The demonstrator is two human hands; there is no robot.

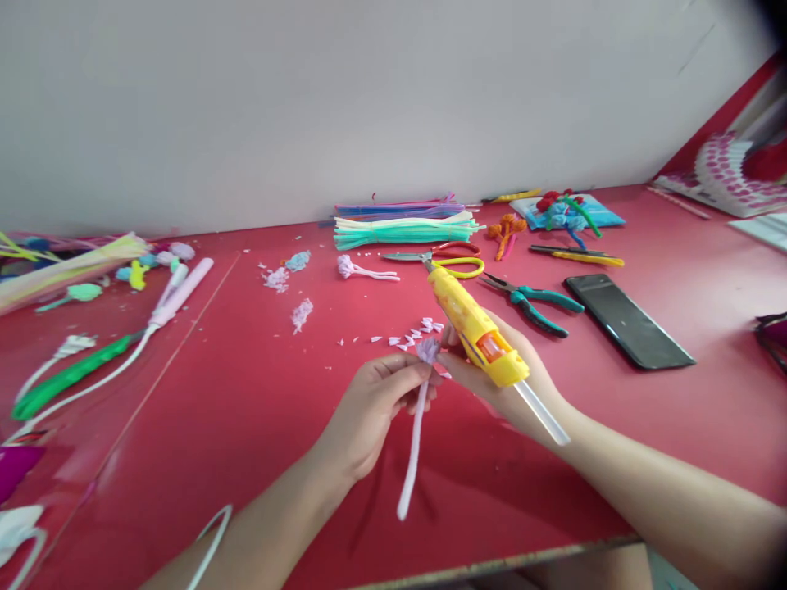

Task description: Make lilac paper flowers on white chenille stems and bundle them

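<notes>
My left hand pinches a pale lilac pipe cleaner flower just below its fluffy head, and its stem hangs down toward the table's front edge. In my right hand is a yellow hot glue gun, its clear glue stick poking out of the back and its nozzle pointing away from me. The fingertips of my right hand are close to the flower head; whether they touch it, I cannot tell. Small cut lilac pieces lie scattered just beyond my hands. A finished-looking lilac flower lies farther back.
Behind my hands are scissors, teal-handled pliers and bundled pipe cleaners. A phone and a cutter lie to the right. At left are a pink curling-iron-like tool, a green-handled tool and white cords.
</notes>
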